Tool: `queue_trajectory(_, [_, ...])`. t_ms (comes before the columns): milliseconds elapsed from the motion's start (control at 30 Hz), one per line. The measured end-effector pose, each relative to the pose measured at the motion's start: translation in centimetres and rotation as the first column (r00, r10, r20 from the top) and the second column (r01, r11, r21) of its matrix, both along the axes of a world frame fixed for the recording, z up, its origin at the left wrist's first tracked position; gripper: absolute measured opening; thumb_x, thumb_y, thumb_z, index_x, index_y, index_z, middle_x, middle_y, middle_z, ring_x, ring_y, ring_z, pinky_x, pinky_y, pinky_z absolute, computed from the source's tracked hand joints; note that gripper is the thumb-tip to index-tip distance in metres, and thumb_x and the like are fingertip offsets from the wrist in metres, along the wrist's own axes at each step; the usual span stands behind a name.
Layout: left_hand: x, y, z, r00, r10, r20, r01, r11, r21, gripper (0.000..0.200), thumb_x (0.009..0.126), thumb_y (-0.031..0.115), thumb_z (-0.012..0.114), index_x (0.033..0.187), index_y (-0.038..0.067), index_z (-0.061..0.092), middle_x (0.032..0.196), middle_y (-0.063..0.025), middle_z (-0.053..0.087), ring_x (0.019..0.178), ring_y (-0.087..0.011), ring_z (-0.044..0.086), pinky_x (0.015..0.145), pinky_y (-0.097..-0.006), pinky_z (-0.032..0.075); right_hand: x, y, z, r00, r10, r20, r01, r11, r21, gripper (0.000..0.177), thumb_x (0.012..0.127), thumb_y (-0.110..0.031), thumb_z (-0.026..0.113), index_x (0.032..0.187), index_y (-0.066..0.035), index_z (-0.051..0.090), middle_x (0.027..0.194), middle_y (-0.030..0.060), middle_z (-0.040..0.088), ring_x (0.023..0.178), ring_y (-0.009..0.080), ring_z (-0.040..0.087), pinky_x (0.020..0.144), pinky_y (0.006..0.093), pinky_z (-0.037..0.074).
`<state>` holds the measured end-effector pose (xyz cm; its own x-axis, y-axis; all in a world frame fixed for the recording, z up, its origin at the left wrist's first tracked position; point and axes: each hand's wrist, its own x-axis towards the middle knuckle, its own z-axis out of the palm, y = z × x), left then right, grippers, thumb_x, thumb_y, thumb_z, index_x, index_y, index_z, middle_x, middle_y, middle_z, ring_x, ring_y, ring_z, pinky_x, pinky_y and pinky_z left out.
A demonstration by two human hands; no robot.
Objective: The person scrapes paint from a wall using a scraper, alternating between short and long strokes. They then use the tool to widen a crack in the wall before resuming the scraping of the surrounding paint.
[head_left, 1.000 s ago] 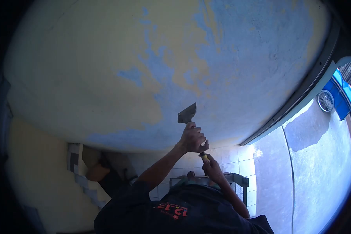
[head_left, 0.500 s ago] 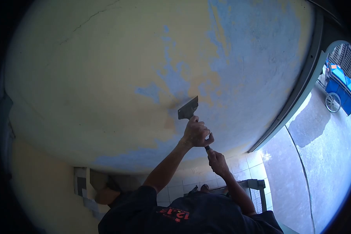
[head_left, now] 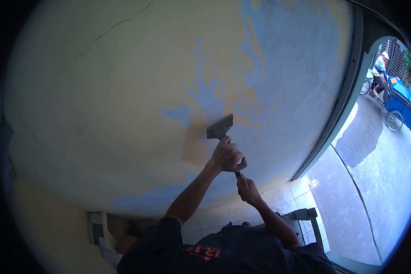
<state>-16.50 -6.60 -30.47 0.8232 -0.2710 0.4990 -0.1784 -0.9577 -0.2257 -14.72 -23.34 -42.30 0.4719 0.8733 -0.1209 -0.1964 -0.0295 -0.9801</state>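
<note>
The scraper [head_left: 220,127] is raised above shoulder height, its broad metal blade laid flat-edged against the painted wall [head_left: 100,100], right at the border where cream topcoat meets a blue patch [head_left: 205,98]. The left hand [head_left: 226,157] is closed in a fist round the handle just under the blade. The right hand [head_left: 247,189] is wrapped round the handle's lower end, so only a short dark stretch of handle shows between the two hands. A duller tan patch [head_left: 194,148] lies just below and left of the blade.

Further out, a thin crack [head_left: 114,28] runs across the upper wall, well apart from the blade. Below the arms are a pale tiled floor [head_left: 283,196] and a metal stand [head_left: 306,214]. A dark door frame [head_left: 347,109] edges the wall on the right. Beyond it, on the sunlit street [head_left: 388,164], another person [head_left: 379,68] rides beside a blue cart [head_left: 399,98].

The risks, as I judge them: with both arms pushing hard, a corner of the blade could dig in and gouge the plaster if the blade tilts. If the blade skids off a smooth spot, the sudden give could scrape the left knuckles along the wall or upset the person's balance. Loosened flakes could also drop toward the face.
</note>
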Motion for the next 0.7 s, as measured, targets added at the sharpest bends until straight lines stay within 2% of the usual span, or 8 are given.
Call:
queue_trajectory(67, [0.0,-0.1,0.5,1.0,0.009,-0.018,-0.009,0.999,0.033,0.026,0.064,0.024,0.065,0.044,0.014,0.052,0.044,-0.0013,0.049,0.047,-0.0211,0.049,0.069,-0.0383,0.039,0.4,0.0,-0.4,1.0,0.016,0.001,-0.016,1.0,0.019,0.069,0.098,-0.069,0.029,0.07,-0.008,0.047,0.054,0.0001,0.045,0.042,0.01,0.046,0.039,0.0272,0.038])
queue_trajectory(133, [0.4,0.2,2.7,0.996,0.006,0.088,-0.016,0.994,0.105,0.026,0.065,0.024,0.065,0.045,0.015,0.052,0.044,-0.0012,0.049,0.047,-0.0213,0.05,0.068,-0.039,0.038,1.6,1.1,1.2,0.991,-0.019,0.129,0.013,0.999,0.052,0.07,0.096,-0.071,0.03,0.071,-0.008,0.048,0.055,0.0006,0.047,0.044,0.0095,0.047,0.039,0.0271,0.039])
queue_trajectory(200, [1.1,1.4,7.5,0.979,-0.02,0.203,-0.011,0.988,0.153,0.026,0.066,0.025,0.064,0.045,0.015,0.052,0.045,-0.0013,0.049,0.046,-0.0215,0.05,0.066,-0.0399,0.038,3.2,2.6,6.1,0.985,-0.022,0.174,0.004,0.995,0.1,0.068,0.097,-0.07,0.032,0.072,-0.009,0.048,0.056,-0.0005,0.046,0.046,0.0076,0.045,0.04,0.0258,0.037])
queue_trajectory(300, [1.9,1.6,13.7,0.969,-0.038,0.245,-0.021,0.973,0.232,0.026,0.067,0.026,0.064,0.046,0.016,0.052,0.046,-0.0012,0.049,0.046,-0.0213,0.05,0.064,-0.0408,0.038,5.1,3.0,12.6,0.984,0.04,0.171,-0.059,0.992,0.11,0.071,0.097,-0.07,0.034,0.072,-0.005,0.049,0.061,0.0001,0.049,0.055,0.0092,0.046,0.05,0.0297,0.041])
queue_trajectory(400, [1.3,1.0,15.8,0.973,-0.038,0.229,-0.018,0.971,0.237,0.026,0.068,0.026,0.064,0.047,0.016,0.052,0.046,-0.0007,0.05,0.047,-0.0214,0.051,0.065,-0.0413,0.039,3.9,2.9,13.7,0.985,-0.007,0.173,-0.021,0.987,0.158,0.072,0.097,-0.07,0.035,0.072,-0.004,0.049,0.061,0.0003,0.049,0.057,0.0095,0.047,0.052,0.0302,0.042])
queue_trajectory(500, [-0.7,-0.1,11.3,0.983,-0.056,0.173,0.011,0.969,0.247,0.027,0.069,0.027,0.064,0.047,0.016,0.052,0.045,-0.0005,0.05,0.047,-0.0208,0.052,0.068,-0.041,0.04,0.9,1.3,8.9,0.988,-0.026,0.153,0.006,0.992,0.127,0.071,0.099,-0.066,0.035,0.072,-0.002,0.053,0.061,0.0028,0.054,0.059,0.0103,0.053,0.054,0.0306,0.044])
queue_trajectory(600, [-2.6,-0.7,4.3,0.999,-0.036,-0.024,0.039,0.987,0.158,0.028,0.07,0.027,0.063,0.047,0.016,0.053,0.045,-0.0015,0.051,0.047,-0.0209,0.052,0.069,-0.0403,0.041,-2.1,-1.1,3.5,0.984,0.13,-0.123,-0.126,0.991,0.044,0.068,0.098,-0.068,0.033,0.079,-0.006,0.052,0.06,0.0012,0.049,0.048,0.0103,0.049,0.041,0.0278,0.041])
queue_trajectory(700, [-3.0,-0.3,1.0,0.989,-0.034,-0.146,0.041,0.998,0.044,0.03,0.072,0.028,0.062,0.046,0.014,0.056,0.045,-0.006,0.052,0.047,-0.0233,0.053,0.068,-0.0403,0.041,-3.1,-1.0,0.5,0.964,0.134,-0.228,-0.141,0.99,-0.014,0.069,0.096,-0.071,0.032,0.081,-0.006,0.052,0.061,0.0008,0.048,0.047,0.0106,0.048,0.042,0.0277,0.041])
